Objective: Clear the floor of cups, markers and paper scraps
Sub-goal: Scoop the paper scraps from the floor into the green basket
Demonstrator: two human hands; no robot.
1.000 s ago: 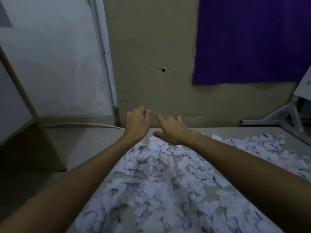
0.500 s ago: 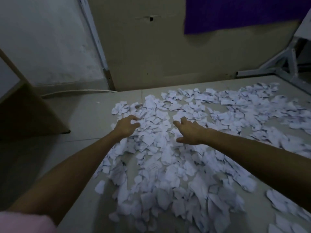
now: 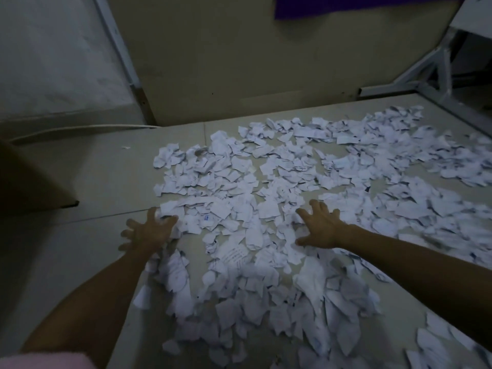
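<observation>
At the far left of the frame a dark board [image 3: 34, 182] stands on the pale floor [image 3: 106, 177], and a white cable [image 3: 80, 129] runs along the foot of the wall [image 3: 53, 62] above it. A pink sleeve [image 3: 45, 359] shows in the bottom left corner.

The left hand [image 3: 149, 233] is left of centre, palm down, fingers spread and a little blurred. It lies at the left edge of the scraps [image 3: 239, 209], its fingertips touching the nearest pieces; it grips nothing.

The scraps, torn white paper with faint writing, cover the floor from the middle of the frame to the right edge and down to the bottom, thickest at lower centre.

The right hand [image 3: 322, 225] is right of centre, also palm down with fingers splayed, resting on top of the scraps and holding none.

At the upper right a white metal frame [image 3: 436, 75] stands by the wall, with a strip of purple cloth [image 3: 346, 6] at the top edge.
</observation>
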